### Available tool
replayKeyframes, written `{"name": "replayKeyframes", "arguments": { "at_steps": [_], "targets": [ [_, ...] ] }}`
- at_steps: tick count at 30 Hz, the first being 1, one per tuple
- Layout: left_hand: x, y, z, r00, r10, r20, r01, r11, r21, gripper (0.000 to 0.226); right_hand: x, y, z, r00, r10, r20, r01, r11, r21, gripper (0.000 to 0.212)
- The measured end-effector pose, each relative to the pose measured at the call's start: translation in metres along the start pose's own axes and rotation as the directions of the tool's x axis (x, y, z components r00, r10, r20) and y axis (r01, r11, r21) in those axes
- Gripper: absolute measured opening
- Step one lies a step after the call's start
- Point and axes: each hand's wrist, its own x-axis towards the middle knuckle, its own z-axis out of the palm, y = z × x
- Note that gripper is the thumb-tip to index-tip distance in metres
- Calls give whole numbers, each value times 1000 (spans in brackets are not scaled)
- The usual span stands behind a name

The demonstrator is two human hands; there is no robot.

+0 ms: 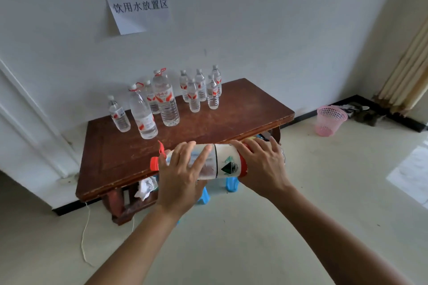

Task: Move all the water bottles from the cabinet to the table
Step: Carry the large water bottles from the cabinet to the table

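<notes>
Held bottle: the large water bottle (228, 157) lies sideways in the air between my two hands, its red cap (154, 164) pointing left, over the near edge of the surface (231, 118).
Left hand: my left hand (183, 173) grips the clear neck end just beside the cap, fingers wrapped over the top.
Right hand: my right hand (261, 166) grips the base end, fingers curled over the label's red edge.
Surface: a dark brown wooden top set against the white wall.
Standing bottles: two big bottles (165, 99) with red carry loops stand upright at the far left of the surface. Small bottles (199, 90) cluster upright just right of them, and one more small one stands at the left end.
Wall: a paper sign (139, 7) with printed characters hangs above the bottles.
Floor: a pink basket (330, 120) stands to the right, well apart from the surface; a blue stool (231, 184) shows beneath the near edge.
</notes>
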Motion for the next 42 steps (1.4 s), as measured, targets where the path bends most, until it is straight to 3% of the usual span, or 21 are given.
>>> {"name": "replayKeyframes", "arguments": {
  "at_steps": [4,10,17,21,28,32,35,42],
  "targets": [
    [55,-33,47,998,63,29,-62,998,-23,83,51,27,33,999,41,6,-41,999,-12,83],
    [133,-69,131,995,48,89,-43,998,-51,86,137,78,109,998,28,59,-27,1000,-6,88],
    [252,-116,205,987,72,140,-78,996,37,83,253,143,185,995,30,95,-43,989,140,81],
    [295,-133,243,990,-19,142,8,997,81,79,316,167,229,991,2,135,-29,980,195,77],
    [302,-202,297,963,-130,234,120,991,57,92,357,162,306,975,-33,219,-35,954,298,77],
    [300,-236,316,909,-386,160,404,909,-105,106,376,158,335,955,57,290,-136,956,260,80],
    [307,-253,328,853,-514,94,521,825,-219,111,387,158,350,937,93,336,-178,956,232,81],
    [312,-249,357,904,-421,72,417,832,-367,104,381,158,366,935,136,327,-228,938,260,79]
  ]
}}
